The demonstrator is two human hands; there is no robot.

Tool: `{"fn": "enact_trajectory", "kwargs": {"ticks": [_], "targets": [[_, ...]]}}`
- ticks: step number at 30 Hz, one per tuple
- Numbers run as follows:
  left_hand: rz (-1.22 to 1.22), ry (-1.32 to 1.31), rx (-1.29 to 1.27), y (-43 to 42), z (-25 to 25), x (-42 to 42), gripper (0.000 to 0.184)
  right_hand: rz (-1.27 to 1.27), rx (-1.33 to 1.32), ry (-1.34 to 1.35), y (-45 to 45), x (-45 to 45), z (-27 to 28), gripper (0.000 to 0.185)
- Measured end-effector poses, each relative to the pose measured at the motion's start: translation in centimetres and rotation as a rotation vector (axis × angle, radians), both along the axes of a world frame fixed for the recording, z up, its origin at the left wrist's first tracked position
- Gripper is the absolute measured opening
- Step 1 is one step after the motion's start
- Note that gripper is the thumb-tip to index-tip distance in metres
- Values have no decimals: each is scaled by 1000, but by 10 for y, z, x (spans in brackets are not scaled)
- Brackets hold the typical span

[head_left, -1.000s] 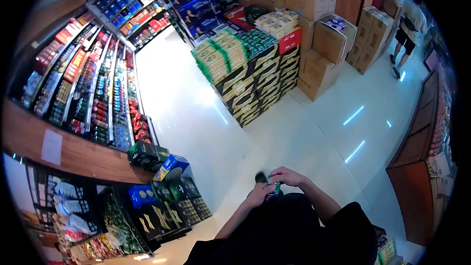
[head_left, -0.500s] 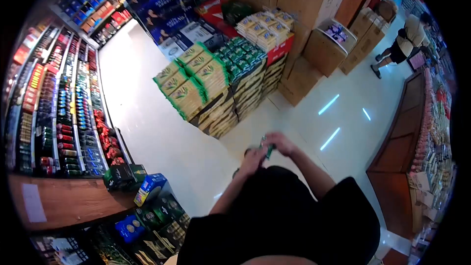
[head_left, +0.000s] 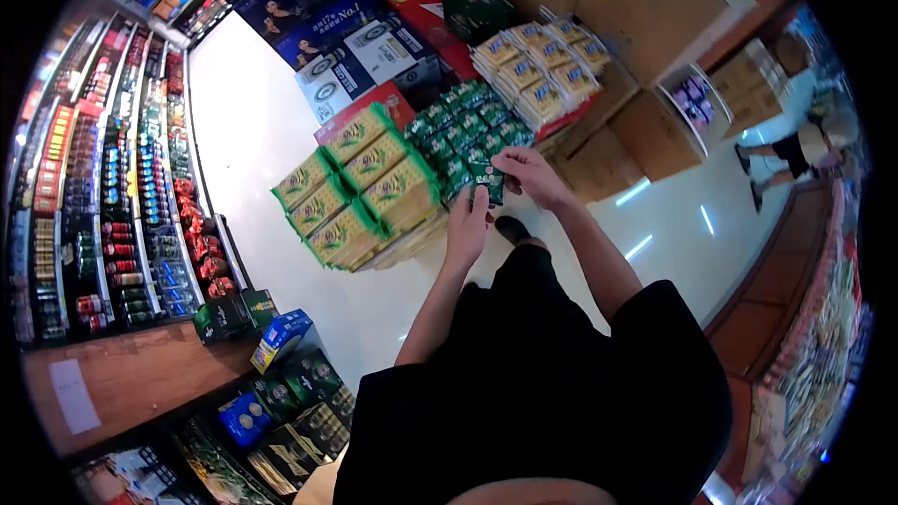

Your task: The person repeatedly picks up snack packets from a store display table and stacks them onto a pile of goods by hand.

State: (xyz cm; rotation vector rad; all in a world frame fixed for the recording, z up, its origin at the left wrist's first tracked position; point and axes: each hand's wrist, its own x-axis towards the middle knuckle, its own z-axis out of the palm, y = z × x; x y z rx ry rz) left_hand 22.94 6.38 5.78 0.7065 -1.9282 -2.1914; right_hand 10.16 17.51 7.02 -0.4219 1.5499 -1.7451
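Between my two hands is a small dark green packet (head_left: pixel 487 179), held out over the near edge of a display stack. My left hand (head_left: pixel 470 227) pinches its lower edge with the thumb on top. At the packet's upper right, the fingers of my right hand (head_left: pixel 529 175) are closed on it. Just beyond lie rows of similar green packets (head_left: pixel 460 123). To their left are larger yellow packs with green edges (head_left: pixel 385 189), and to the right, small yellow-and-white packs (head_left: pixel 541 73) lie piled up.
Blue cartons (head_left: pixel 313 5) and brown cardboard boxes (head_left: pixel 645 131) stand behind the display. Shelves of cans and bottles (head_left: pixel 122 187) line the left, above a wooden counter (head_left: pixel 159 374). At right are a wooden display case (head_left: pixel 762 290) and another person (head_left: pixel 795 150).
My hands have moved forward and up with the green packet, from close to my body to the stack's edge. The view has shifted closer to the display, and my foot now shows.
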Motion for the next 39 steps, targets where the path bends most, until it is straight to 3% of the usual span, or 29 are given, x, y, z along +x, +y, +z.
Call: {"fn": "enact_trajectory", "kwargs": {"ticks": [2,5,8,11,13,15,17,21,22,26,33,35,37,39], "targets": [[70,-68,-82,-3,-17,-34,32,65,59,46,-14,-43,-7,24],[373,-59,-320,-5,-55,-85,33,216,228,105,-40,-106,-41,26],[447,-150,-312,-13,-64,-120,38,308,372,173,-64,-143,-20,26],[528,-227,-358,-30,-60,-163,39,149,279,631,-91,-182,-52,24],[590,-270,-464,-44,-59,-181,36,222,382,855,-108,-205,-60,19],[614,-382,-401,-55,-50,-196,33,272,476,1083,-118,-222,-53,20],[587,-497,-471,-64,-46,-202,32,380,486,1125,-127,-230,-61,26],[666,-363,-584,-78,-77,-206,25,498,423,1149,-136,-239,-77,29],[618,-439,-749,-78,-76,-206,23,527,413,1143,-136,-239,-78,30],[639,-509,-725,-72,-74,-212,25,621,384,1149,-144,-233,-95,38],[721,-507,-927,-59,-57,-200,34,622,267,1165,-144,-230,-97,31],[711,-399,-782,-43,-46,-185,32,703,434,1105,-147,-225,-61,33],[580,-438,-549,-19,-37,-161,30,403,143,1397,-143,-218,-91,32],[442,-448,-364,12,-27,-128,30,337,9,1357,-131,-194,-54,27]]}}
